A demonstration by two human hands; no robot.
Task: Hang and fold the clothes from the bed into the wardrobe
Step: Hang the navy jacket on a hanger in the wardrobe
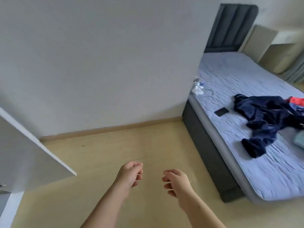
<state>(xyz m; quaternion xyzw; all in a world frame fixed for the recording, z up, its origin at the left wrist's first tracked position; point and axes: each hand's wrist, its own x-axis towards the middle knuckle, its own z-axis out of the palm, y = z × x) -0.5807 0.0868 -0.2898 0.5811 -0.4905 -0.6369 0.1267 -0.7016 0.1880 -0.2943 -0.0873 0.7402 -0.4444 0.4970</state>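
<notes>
Clothes [269,119] heaped on bed [230,76] — left hand [130,175] and right hand [177,181] over open floor [115,145], fingers [168,173] slack, empty.

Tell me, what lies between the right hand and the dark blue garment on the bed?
Head view: from the right hand, bare floor, the bed's dark side panel, then bare mattress up to the garment.

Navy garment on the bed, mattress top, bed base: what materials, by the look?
Navy garment: plush, velvety fabric, possibly fleece or velour; soft sheen along its folds.
Mattress top: quilted pale-blue textile, matte; a stitched pattern shows.
Bed base: dark grey, matte, seemingly upholstered fabric; too blurred to be sure.
</notes>
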